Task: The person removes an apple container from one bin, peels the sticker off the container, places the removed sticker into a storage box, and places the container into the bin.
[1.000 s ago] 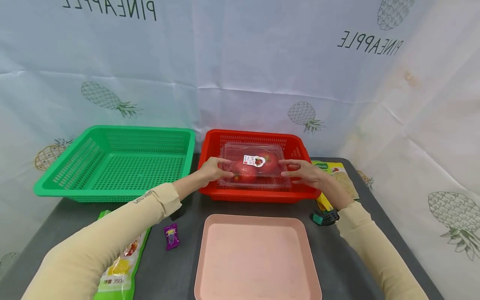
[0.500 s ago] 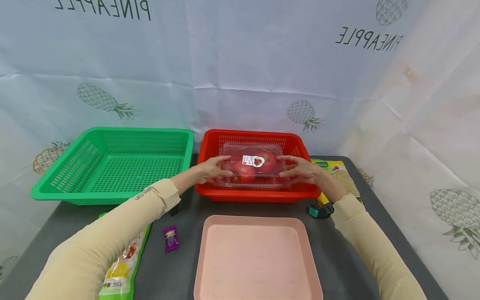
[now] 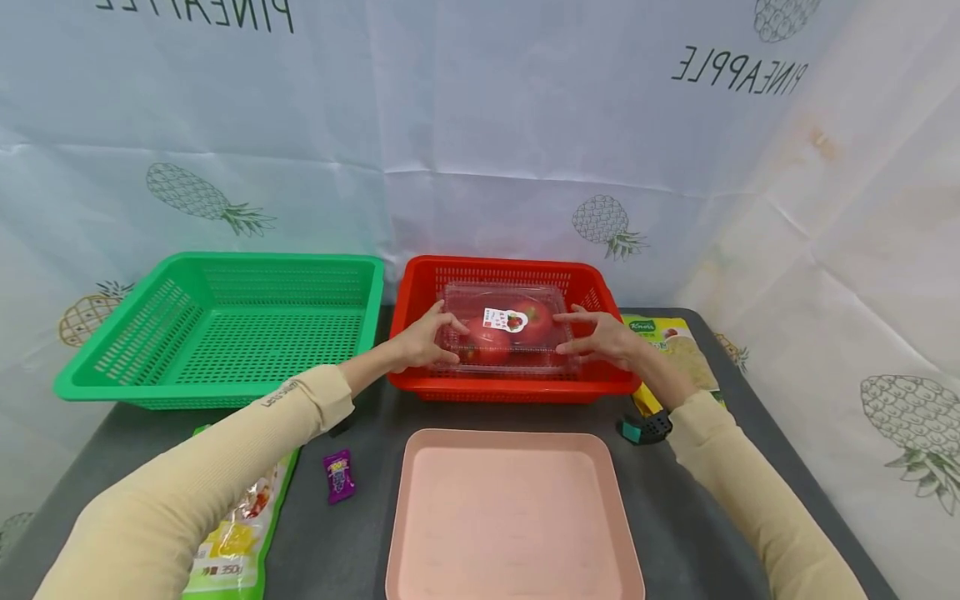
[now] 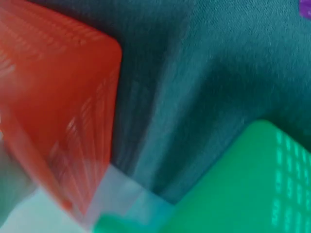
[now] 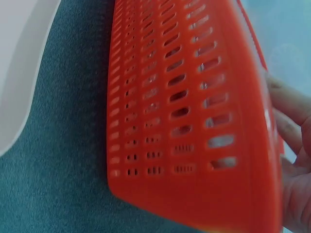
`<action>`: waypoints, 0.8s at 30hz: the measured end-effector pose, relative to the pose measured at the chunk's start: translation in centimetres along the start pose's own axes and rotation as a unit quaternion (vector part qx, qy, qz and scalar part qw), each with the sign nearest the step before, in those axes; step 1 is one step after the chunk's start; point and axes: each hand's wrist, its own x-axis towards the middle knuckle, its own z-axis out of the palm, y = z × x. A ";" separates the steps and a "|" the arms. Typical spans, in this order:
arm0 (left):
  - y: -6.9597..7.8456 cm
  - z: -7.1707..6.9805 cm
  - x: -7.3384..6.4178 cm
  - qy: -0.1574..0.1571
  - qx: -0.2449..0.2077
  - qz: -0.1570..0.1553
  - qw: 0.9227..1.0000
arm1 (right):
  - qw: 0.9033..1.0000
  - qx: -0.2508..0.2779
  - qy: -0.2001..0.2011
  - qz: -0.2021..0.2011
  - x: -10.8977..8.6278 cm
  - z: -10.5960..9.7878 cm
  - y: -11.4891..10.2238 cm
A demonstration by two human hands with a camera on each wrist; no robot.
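A clear plastic box of tomatoes with a white label lies in the red basket in the head view. My left hand is at the box's left end, its fingers spread and overlapping the edge. At the opposite end, my right hand has its fingertips right at the box's side, with thumb and fingers apart. In the right wrist view, the fingers reach over the rim of the red basket. Only a blurred bit of the left hand shows beside the basket in the left wrist view.
A green basket stands left of the red one. In front is a pink tray. A purple snack packet and a green-edged bag lie left; a yellow packet and black strap lie right.
The left hand's fingers have spread apart at the end of the box. The right hand has shifted slightly, and the box stays in the red basket.
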 end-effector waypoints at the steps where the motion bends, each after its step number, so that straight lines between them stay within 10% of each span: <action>1: -0.1 0.1 0.0 0.010 0.001 0.001 1.000 | 1.000 -0.019 -0.003 -0.007 0.0 -0.1 0.1; 7: -0.2 0.7 0.1 0.058 0.033 0.008 0.998 | 0.991 -0.122 -0.012 -0.062 0.1 -0.1 0.1; 14: -0.2 0.6 0.0 0.019 0.036 0.019 0.999 | 0.975 -0.189 0.016 -0.120 0.0 0.2 0.7; 24: -0.3 0.6 0.0 0.024 0.028 0.027 0.999 | 0.968 -0.185 0.009 -0.169 -0.7 0.3 0.0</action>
